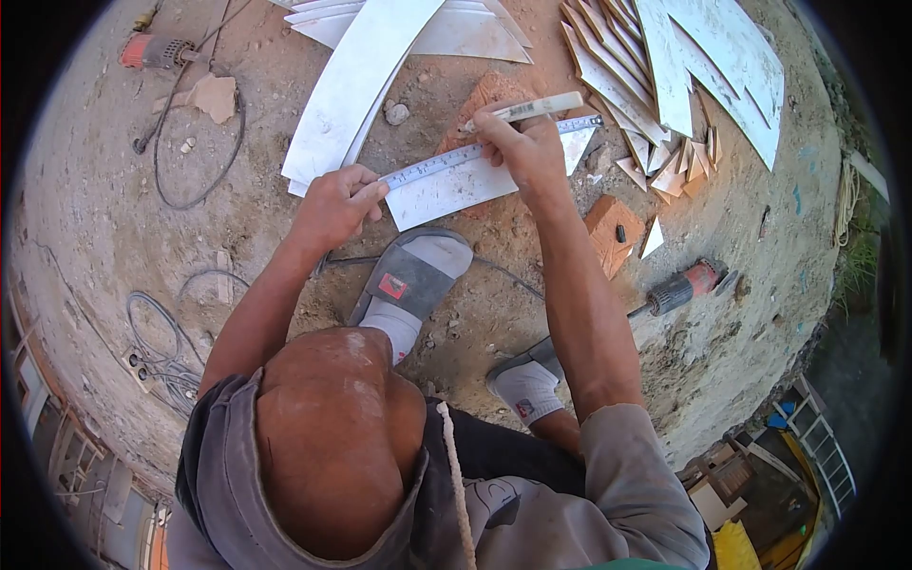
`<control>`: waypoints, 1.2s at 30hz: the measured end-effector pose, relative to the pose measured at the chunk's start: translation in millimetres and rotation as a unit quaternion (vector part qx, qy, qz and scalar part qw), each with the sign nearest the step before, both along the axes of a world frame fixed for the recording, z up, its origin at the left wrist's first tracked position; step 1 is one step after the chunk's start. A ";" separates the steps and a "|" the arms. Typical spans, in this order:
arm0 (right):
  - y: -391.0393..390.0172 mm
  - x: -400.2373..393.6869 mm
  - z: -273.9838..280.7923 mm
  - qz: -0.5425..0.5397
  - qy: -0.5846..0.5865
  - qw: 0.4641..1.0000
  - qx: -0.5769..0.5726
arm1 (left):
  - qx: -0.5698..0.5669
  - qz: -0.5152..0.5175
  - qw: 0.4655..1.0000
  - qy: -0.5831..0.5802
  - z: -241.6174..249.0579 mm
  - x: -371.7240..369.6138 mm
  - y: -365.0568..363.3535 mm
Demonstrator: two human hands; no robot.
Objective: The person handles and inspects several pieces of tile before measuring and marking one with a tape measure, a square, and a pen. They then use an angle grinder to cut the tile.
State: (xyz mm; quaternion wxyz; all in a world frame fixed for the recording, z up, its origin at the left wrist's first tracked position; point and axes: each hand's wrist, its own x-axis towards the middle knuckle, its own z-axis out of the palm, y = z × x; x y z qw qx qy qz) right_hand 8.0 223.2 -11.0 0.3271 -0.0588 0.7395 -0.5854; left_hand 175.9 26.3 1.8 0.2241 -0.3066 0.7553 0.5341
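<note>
A white tile strip [454,190] lies on the ground in front of my feet, partly over a reddish block. Along its upper edge runs a tape measure blade [427,169]. My left hand [334,207] pinches the blade's left end, thumb on top; any case is hidden. In my right hand [524,152] is a thick white marker [541,106], slanted, its tip toward the tile's far edge. That hand rests over the blade and tile. Past it, the blade's other end reaches the tile's right corner.
Stacked white tile pieces [356,90] lie beyond the left hand, with more [722,57] and offcuts [689,166] at the right. One corded grinder [684,287] lies right, another corded power tool [157,51] far left. Cables [157,328] coil at left. An orange brick [610,233] sits nearby.
</note>
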 end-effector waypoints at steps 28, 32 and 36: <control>7.9 25.5 0.1 0.041 0.036 0.998 0.025 | -0.088 0.222 0.959 0.156 -17.1 -2.0 -35.9; 3.8 26.3 5.8 0.042 0.032 0.998 0.047 | -0.099 0.207 0.961 0.156 -18.1 0.1 -36.2; 3.3 27.2 -2.5 0.040 0.056 0.997 0.041 | -0.093 0.205 0.962 0.154 -21.5 0.3 -36.8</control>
